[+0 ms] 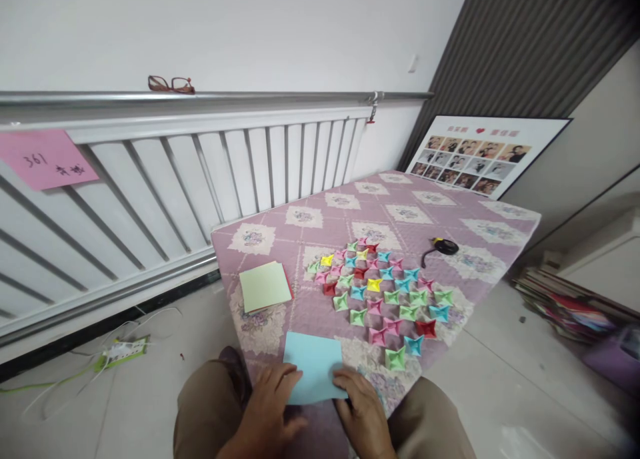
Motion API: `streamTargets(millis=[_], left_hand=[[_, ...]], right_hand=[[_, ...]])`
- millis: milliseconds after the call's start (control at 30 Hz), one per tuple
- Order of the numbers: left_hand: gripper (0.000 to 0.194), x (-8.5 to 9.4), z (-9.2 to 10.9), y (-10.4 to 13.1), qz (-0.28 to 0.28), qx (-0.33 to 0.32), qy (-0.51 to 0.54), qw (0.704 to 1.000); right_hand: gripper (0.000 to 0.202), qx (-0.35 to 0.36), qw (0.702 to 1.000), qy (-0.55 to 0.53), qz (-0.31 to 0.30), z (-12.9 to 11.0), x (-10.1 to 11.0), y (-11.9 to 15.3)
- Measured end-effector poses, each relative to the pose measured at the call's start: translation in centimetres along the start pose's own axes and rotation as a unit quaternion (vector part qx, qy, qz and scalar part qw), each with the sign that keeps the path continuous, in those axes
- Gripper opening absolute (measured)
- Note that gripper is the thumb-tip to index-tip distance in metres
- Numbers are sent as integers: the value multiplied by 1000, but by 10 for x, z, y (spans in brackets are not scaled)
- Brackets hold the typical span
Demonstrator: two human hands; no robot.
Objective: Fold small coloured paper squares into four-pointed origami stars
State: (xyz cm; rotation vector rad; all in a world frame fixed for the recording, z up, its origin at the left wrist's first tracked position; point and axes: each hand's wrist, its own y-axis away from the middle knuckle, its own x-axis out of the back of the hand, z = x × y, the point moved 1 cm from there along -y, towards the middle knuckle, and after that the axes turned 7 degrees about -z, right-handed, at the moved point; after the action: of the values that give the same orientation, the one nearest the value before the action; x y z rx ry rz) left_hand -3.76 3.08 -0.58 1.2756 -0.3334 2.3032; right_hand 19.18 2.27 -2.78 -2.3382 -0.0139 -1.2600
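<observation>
A square sheet of light blue paper [314, 362] lies flat at the near end of the table, between my hands. My left hand [273, 402] rests its fingertips on the sheet's left edge, with the thumb spread away below it. At the right edge, my right hand [361, 402] has its fingers curled over the paper and the thumb tucked near the lower corner. Beyond the sheet, to the left, sits a stack of square paper [265, 287], pale green on top with red showing beneath. Several small folded paper pieces [374, 286] in green, pink, blue, red and yellow stand in rows to the right.
A floral pink cloth covers the table [320, 236]. A black corded object [444, 246] lies on its right side. A white radiator [240, 166] runs along the wall, with glasses [171, 84] on the pipe above. A photo board [480, 154] leans behind the table.
</observation>
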Motion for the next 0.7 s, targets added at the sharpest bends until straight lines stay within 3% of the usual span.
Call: streamTargets(millis=[67, 200, 433, 700], left_hand=[[65, 6, -14, 4, 6, 35, -10, 999], [53, 12, -27, -3, 18, 74, -1, 997], [32, 13, -22, -28, 0, 58, 49, 997], [14, 23, -16, -24, -11, 178, 19, 984]], right_hand=[[30, -1, 1000, -8, 5, 0, 1, -1], [25, -14, 1000, -27, 5, 0, 3, -4], [21, -30, 996, -80, -32, 0, 7, -8], [28, -163, 980, -97, -61, -2, 2, -15]])
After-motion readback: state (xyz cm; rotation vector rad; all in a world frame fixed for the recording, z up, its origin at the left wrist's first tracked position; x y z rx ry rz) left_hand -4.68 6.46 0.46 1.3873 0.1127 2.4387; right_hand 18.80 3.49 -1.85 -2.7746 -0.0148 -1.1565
